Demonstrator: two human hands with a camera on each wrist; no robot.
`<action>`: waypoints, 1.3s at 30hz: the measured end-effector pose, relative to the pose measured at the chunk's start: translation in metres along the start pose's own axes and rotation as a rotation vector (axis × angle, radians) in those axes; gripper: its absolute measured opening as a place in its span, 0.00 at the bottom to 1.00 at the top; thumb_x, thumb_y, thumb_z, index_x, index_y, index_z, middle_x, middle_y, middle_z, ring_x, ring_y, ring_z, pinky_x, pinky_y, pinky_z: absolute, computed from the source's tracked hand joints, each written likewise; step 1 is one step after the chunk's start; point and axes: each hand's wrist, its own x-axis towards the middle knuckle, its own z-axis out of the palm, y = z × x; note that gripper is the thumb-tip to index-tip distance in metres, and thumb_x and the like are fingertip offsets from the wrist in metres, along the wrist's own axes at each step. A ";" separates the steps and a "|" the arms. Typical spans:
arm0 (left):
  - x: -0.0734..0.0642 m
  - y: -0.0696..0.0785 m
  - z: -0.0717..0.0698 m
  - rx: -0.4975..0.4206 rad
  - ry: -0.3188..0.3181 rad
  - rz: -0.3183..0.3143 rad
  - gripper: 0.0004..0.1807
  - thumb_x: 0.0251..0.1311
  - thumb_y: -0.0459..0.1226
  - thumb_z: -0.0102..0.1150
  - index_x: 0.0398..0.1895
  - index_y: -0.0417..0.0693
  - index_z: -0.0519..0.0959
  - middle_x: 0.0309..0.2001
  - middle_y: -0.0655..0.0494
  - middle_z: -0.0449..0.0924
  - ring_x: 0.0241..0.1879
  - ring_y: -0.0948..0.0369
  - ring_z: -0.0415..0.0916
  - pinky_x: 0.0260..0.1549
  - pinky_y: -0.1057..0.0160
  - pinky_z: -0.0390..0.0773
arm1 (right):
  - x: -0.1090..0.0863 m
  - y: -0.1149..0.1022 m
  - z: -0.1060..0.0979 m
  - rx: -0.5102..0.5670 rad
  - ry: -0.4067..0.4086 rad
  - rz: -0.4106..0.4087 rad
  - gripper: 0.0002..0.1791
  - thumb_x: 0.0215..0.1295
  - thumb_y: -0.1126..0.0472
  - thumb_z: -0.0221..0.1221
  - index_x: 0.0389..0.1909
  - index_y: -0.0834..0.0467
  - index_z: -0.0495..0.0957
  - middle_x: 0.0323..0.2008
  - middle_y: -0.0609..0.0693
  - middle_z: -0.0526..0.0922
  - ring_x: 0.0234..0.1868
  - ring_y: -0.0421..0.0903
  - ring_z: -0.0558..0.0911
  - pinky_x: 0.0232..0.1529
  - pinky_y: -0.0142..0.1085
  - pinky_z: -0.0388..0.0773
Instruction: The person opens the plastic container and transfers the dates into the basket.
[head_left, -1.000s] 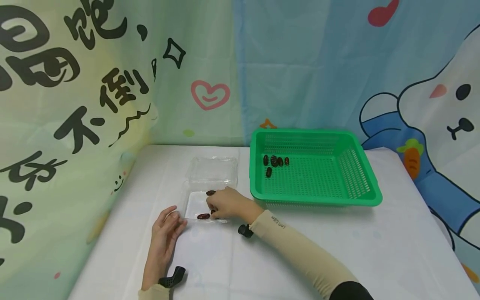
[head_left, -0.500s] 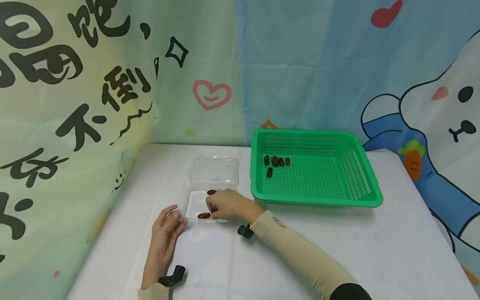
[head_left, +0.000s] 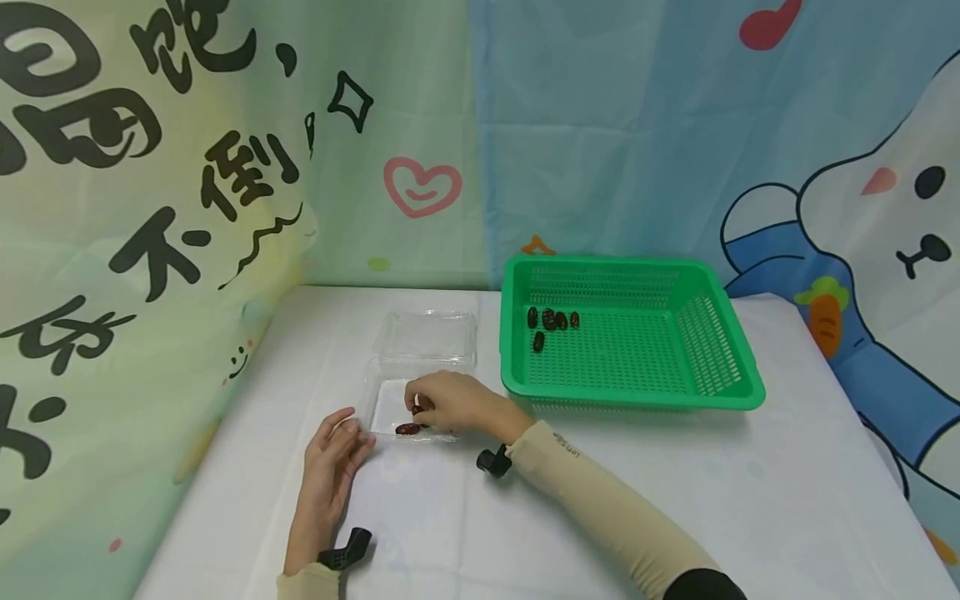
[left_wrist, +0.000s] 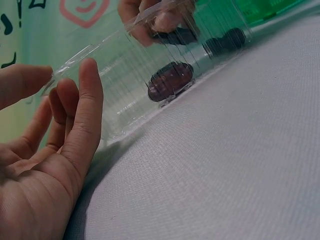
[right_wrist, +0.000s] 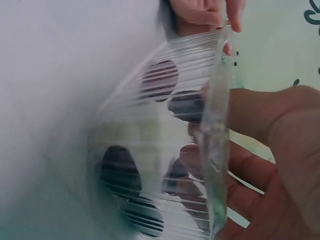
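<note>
A clear plastic box (head_left: 387, 403) lies with its lid folded back, holding several dark brown dates. My left hand (head_left: 330, 462) is at its left front corner; in the left wrist view, thumb and forefinger pinch the rim. My right hand (head_left: 459, 405) reaches into the box from the right. Between its thumb and fingers it pinches a date (right_wrist: 186, 106), seen through the ribbed wall in the right wrist view. Another date (head_left: 407, 429) lies along the front wall, beside the fingers. More dates (right_wrist: 120, 172) show low in the box; the right hand covers them in the head view.
A green plastic basket (head_left: 630, 402) stands to the right of the box, with several dates (head_left: 561, 321) in its left part. The transparent lid (head_left: 427, 335) lies behind the box. White cloth (head_left: 600, 467) covers the table, and a printed curtain hangs behind and at left.
The right hand has lifted slightly inside the box with a date in its fingers. It now covers the date at the back that showed earlier. The left hand has stayed at the corner.
</note>
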 end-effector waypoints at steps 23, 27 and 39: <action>-0.003 0.000 0.001 0.013 0.005 -0.016 0.15 0.77 0.33 0.54 0.62 0.47 0.68 0.38 0.63 0.79 0.40 0.68 0.80 0.47 0.68 0.89 | -0.012 -0.003 -0.021 1.228 0.214 0.115 0.15 0.78 0.65 0.57 0.62 0.60 0.78 0.46 0.53 0.82 0.46 0.48 0.86 0.55 0.43 0.90; -0.002 0.000 0.001 0.027 -0.003 -0.003 0.17 0.77 0.33 0.54 0.64 0.45 0.66 0.38 0.63 0.78 0.40 0.68 0.80 0.48 0.68 0.89 | -0.018 -0.006 -0.038 1.326 0.262 0.114 0.17 0.78 0.65 0.56 0.64 0.63 0.76 0.44 0.52 0.81 0.48 0.48 0.87 0.58 0.43 0.89; -0.002 0.001 0.001 0.011 0.000 0.008 0.16 0.77 0.32 0.54 0.63 0.45 0.67 0.38 0.63 0.78 0.40 0.68 0.80 0.47 0.68 0.89 | -0.036 0.010 -0.076 1.387 0.353 0.223 0.18 0.76 0.67 0.57 0.64 0.64 0.77 0.50 0.55 0.82 0.48 0.49 0.87 0.60 0.41 0.87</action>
